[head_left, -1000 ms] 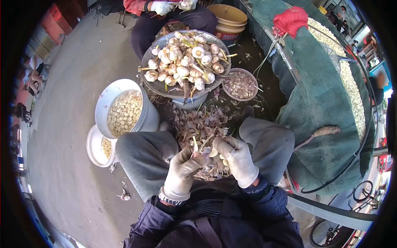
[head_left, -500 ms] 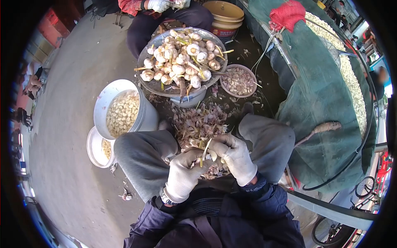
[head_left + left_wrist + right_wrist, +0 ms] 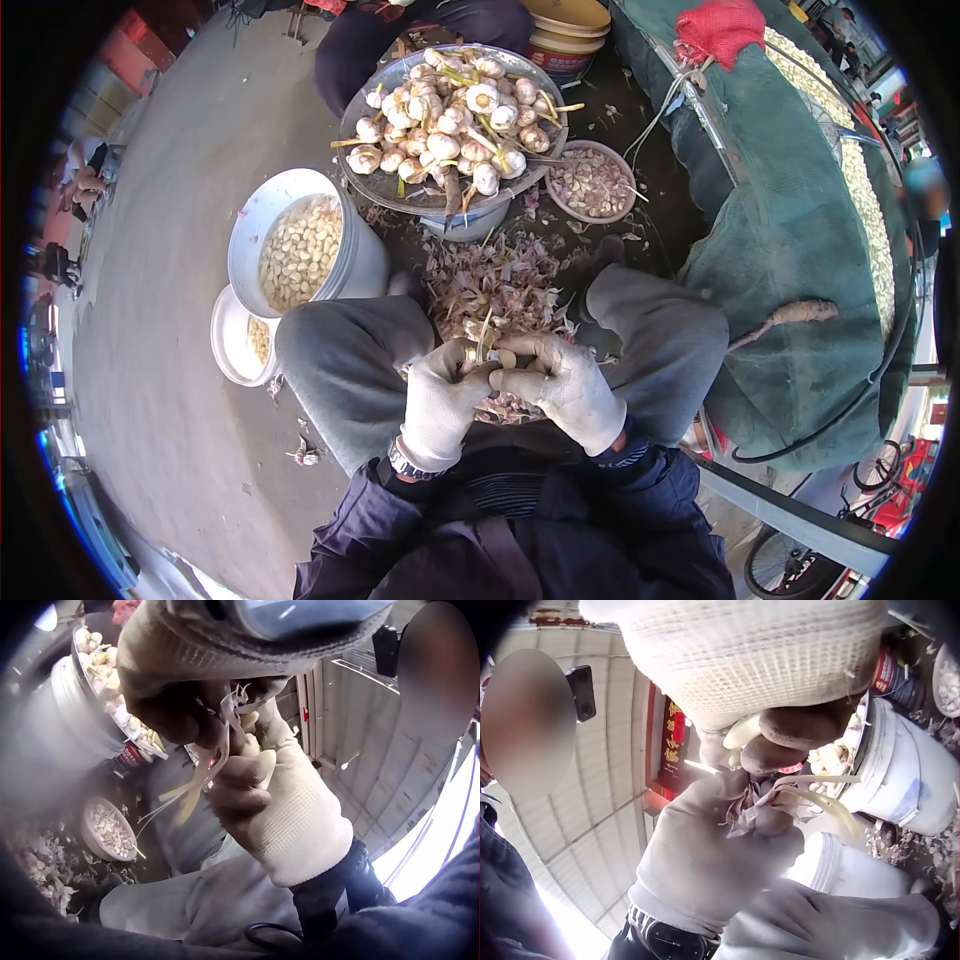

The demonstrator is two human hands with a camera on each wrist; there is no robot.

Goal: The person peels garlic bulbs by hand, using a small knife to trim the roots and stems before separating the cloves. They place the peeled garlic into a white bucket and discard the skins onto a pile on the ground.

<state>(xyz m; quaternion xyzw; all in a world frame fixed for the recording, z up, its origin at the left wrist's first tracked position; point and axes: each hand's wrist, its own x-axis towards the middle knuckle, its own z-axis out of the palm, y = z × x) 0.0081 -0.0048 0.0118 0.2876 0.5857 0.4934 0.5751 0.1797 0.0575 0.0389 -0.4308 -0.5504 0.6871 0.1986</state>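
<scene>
grey floor (image 3: 160, 250), papery husks (image 3: 490, 275), and garlic in gloved hands

smooth and hard, the floor runs past a loose heap of brittle, purplish-white husks between the person's grey-trousered knees. ahead, a round, shallow tray (image 3: 375, 186) stands on a bucket, piled with bulbous garlic heads (image 3: 445, 120) whose dry stems poke out. to the left, a glossy white plastic pail (image 3: 362, 250) holds smooth ivory cloves (image 3: 300, 250); a round pinkish bowl (image 3: 592, 220) of skin-flecked bits sits right of the tray. at far right, coarse green netting (image 3: 780, 270) drapes in folds, with a red mesh bag (image 3: 722, 32) on it.

both hands wear ribbed, pale knit gloves, darkened at the fingers. the left grip (image 3: 443, 400) pinches a fibrous garlic stalk (image 3: 831, 805) with crinkled, translucent skin (image 3: 742, 808) gathered at its base; the stalk juts out past the thumb and fingers. the right grip (image 3: 575, 395) is clenched around a peeled clove (image 3: 742, 733), smooth and tapered, tucked beneath the curled fingers and partly hidden by them. the two grips meet above the husks, their fingertips close together; whether the right fingertips also pinch the skin cannot be told.
</scene>
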